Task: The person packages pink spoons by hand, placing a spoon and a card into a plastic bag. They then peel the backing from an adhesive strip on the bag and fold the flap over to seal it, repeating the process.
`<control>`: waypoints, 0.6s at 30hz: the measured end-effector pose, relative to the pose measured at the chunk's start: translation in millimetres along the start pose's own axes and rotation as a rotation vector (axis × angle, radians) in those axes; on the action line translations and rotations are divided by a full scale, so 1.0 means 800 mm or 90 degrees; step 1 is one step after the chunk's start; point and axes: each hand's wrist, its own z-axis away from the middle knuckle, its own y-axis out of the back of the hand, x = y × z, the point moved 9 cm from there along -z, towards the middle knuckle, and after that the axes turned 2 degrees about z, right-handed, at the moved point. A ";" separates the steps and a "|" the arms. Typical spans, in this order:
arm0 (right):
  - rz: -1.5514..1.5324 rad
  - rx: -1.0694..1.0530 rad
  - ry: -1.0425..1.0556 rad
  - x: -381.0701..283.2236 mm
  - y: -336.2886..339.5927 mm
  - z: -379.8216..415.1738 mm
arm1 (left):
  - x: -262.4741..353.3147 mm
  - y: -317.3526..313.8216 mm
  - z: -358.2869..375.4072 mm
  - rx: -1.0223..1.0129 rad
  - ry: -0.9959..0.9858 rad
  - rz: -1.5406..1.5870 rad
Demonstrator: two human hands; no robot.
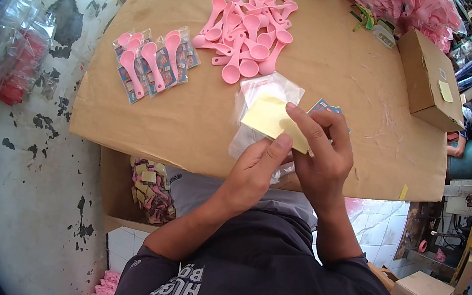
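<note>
our left hand (253, 175) and right hand (326, 157) pinch the yellow paper (268, 114) over clear bags (243, 141) on the worktop (392, 154); uneven finger pressure could crease it or let it slip.

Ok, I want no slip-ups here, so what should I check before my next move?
1. Yellow card held in the left hand and right hand: ok.
2. Only one yellow card in the grip: cannot tell.
3. Clear bags close to the hands: ok.
4. Loose pink spoons on the table, beyond the bags: ok.
5. Blue printed piece fully visible: not ok, the right hand partly hides it.
6. Filled packs lying apart from the clear bags: ok.
</note>
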 end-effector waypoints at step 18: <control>-0.622 -0.200 -0.553 0.051 -0.056 0.083 | 0.063 0.025 -0.006 0.106 -0.278 0.259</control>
